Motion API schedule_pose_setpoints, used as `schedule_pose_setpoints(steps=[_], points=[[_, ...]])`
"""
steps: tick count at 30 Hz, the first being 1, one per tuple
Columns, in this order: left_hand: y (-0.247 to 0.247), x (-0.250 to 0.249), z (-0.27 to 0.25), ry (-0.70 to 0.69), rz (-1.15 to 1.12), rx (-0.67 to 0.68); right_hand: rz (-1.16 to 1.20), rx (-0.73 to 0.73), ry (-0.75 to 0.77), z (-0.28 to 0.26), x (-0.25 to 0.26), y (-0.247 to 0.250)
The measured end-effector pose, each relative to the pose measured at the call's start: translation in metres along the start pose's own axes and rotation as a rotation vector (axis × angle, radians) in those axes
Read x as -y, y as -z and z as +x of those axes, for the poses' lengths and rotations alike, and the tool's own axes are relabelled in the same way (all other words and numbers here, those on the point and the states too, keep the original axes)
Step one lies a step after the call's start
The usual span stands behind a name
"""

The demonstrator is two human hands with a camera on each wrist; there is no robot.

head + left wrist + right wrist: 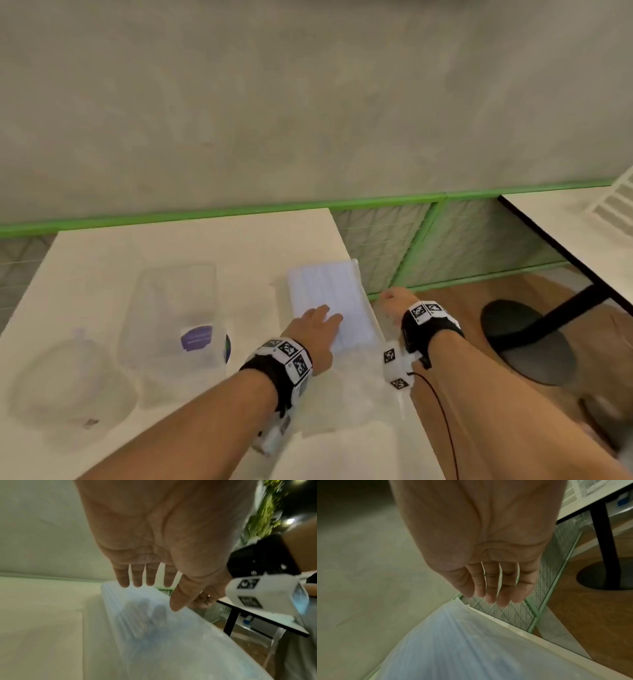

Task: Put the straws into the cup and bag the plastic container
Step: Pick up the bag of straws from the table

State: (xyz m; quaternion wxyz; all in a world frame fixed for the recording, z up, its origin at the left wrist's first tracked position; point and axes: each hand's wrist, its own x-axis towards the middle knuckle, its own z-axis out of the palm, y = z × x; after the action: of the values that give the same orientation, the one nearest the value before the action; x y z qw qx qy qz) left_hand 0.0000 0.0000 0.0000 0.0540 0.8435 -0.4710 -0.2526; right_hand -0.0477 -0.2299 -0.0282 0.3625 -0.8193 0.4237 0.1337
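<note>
Hidden: we cannot make out single straws in the white pleated pack (329,301); the head view is soft, and a clear cup with domed lid (68,380) shows only faintly, far out beyond the left grip's little-finger side.
Left grip (317,329): fingers straight and apart, over the pack's near end; we cannot tell if they touch it.
Right grip (394,303): fingers loosely together, holding nothing, off the desk's edge, just beside the pack.
Surface: we see a cream desk (171,246), a green-framed wire fence (421,240), a grey wall and a wooden floor.
Plastic container (178,325): clear, purple label, left of the left grip.
Bag (349,394): thin, translucent, crumpled under both wrists.
</note>
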Motion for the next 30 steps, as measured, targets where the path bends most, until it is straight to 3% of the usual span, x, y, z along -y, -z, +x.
schedule_pose_setpoints(steps=[6, 15, 18, 24, 30], points=[[-0.031, 0.006, 0.022, 0.006, 0.037, 0.091, 0.157, 0.099, 0.016, 0.01, -0.002, -0.003], [-0.046, 0.024, 0.012, 0.028, 0.045, 0.06, 0.215, 0.177, 0.044, 0.016, -0.003, -0.011], [-0.047, 0.032, 0.005, 0.031, 0.007, 0.024, 0.186, 0.093, 0.138, 0.009, 0.013, -0.014], [-0.056, 0.051, -0.027, 0.067, -0.396, -0.195, 0.161, 0.013, 0.425, -0.042, 0.051, -0.023], [-0.087, 0.082, -0.074, 0.215, -0.711, -0.157, 0.163, -0.026, 0.509, -0.115, 0.076, -0.044]])
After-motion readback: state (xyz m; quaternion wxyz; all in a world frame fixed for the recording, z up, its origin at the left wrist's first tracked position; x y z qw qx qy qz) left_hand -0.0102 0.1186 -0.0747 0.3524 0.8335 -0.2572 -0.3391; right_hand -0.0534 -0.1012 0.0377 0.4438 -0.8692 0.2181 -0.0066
